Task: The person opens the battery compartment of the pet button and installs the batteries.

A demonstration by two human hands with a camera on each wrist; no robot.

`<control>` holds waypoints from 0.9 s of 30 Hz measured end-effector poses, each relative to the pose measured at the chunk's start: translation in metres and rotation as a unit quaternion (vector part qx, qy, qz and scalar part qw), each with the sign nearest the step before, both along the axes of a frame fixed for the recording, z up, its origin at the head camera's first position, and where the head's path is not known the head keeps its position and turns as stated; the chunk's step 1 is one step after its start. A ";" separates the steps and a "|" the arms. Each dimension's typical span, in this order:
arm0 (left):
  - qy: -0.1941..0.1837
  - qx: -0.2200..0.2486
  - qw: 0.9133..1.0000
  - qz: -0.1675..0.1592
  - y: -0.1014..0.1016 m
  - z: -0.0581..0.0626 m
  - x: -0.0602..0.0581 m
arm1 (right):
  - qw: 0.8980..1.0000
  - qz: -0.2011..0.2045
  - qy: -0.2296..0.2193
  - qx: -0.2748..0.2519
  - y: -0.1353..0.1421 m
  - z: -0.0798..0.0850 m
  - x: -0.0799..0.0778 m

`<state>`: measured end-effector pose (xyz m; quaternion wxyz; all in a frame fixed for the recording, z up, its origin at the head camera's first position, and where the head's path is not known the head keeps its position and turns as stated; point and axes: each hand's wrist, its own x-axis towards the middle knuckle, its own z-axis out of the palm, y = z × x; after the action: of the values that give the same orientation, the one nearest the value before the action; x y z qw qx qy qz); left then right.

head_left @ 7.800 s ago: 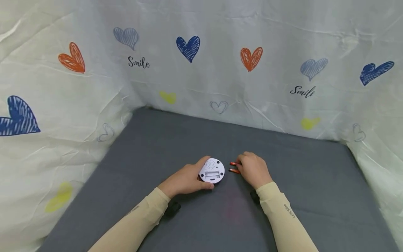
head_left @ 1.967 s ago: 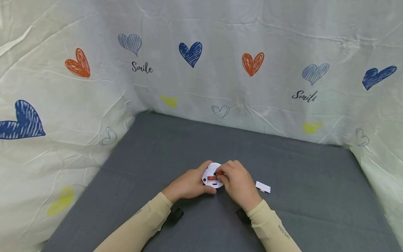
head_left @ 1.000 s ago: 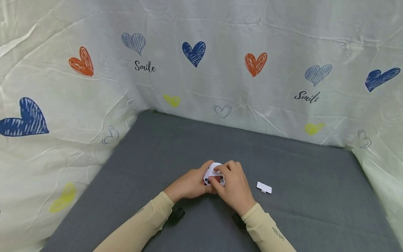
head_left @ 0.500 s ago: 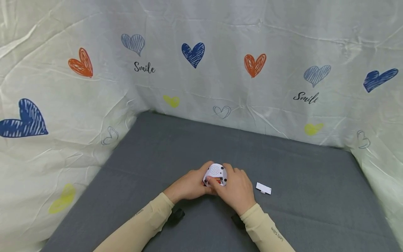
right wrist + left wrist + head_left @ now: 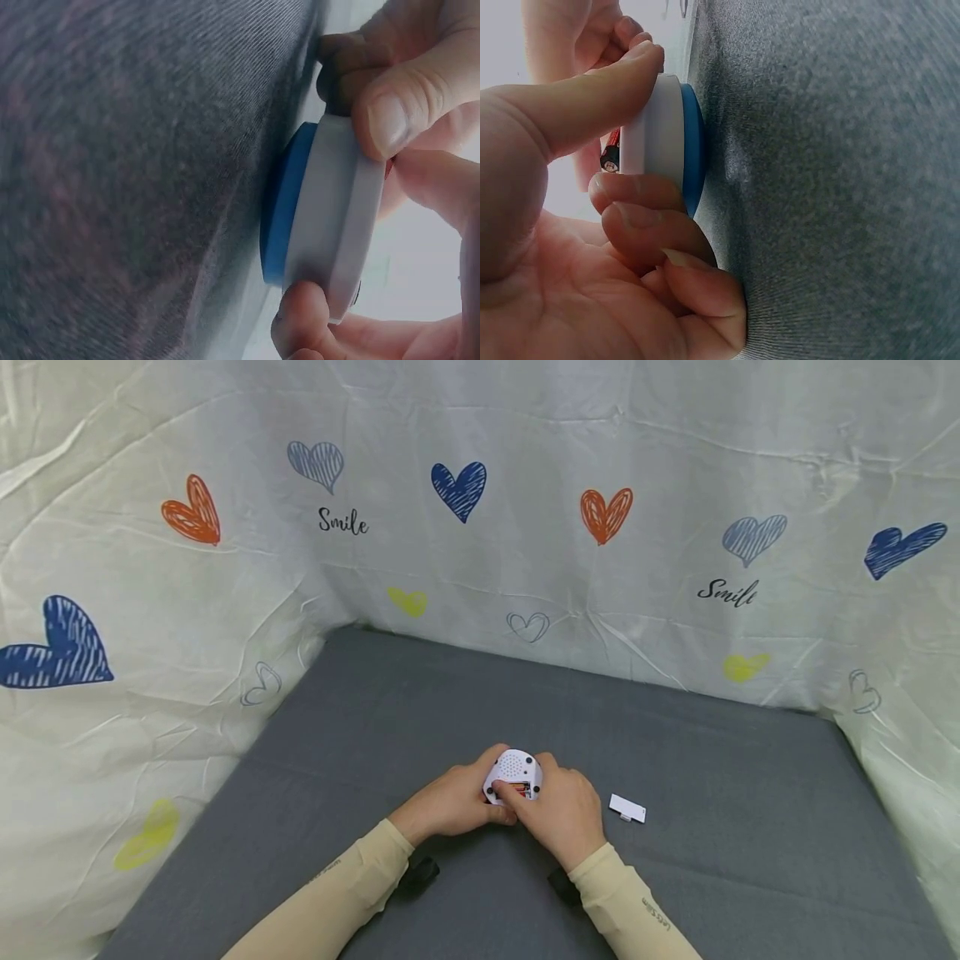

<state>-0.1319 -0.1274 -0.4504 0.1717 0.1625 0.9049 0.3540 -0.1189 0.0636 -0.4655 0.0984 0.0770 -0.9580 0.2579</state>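
A round white device (image 5: 516, 763) with speaker holes lies back side up, its blue domed side (image 5: 693, 142) against the cloth. My left hand (image 5: 450, 799) grips it from the left, thumb along the near rim and fingers round the far side. Orange-red batteries (image 5: 520, 789) show in its uncovered compartment. In the left wrist view, one battery (image 5: 610, 156) has an end standing up above the white casing (image 5: 660, 131). My right hand (image 5: 564, 810) holds the device's right edge with curled fingers, its thumb pressing on the batteries and partly hiding them.
The small white battery cover (image 5: 627, 807) lies on the grey cloth (image 5: 720, 793) right of my right hand. Behind and at the sides hangs a pale curtain (image 5: 525, 560) printed with hearts. A dark wrist camera (image 5: 420, 877) sits under the left wrist.
Earlier the compartment was bare and my right hand held the batteries apart. They moved into the compartment. My right fingers then shifted from over the device to its right edge, thumb staying on the batteries.
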 end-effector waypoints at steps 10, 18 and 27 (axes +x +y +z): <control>0.004 0.012 1.000 0.003 0.002 -0.002 0.000 | 0.999 -0.001 -0.030 -0.021 -0.002 0.002 0.001; -0.001 0.016 1.000 0.006 0.001 -0.003 0.000 | 0.999 0.006 -0.023 -0.026 -0.003 0.001 0.001; -0.001 0.008 1.000 0.007 0.000 -0.004 -0.002 | 1.000 0.024 -0.007 -0.006 0.004 0.002 -0.002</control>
<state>-0.1340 -0.1274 -0.4542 0.1684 0.1569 0.9033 0.3622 -0.1208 0.0677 -0.4633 0.0859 0.0973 -0.9551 0.2662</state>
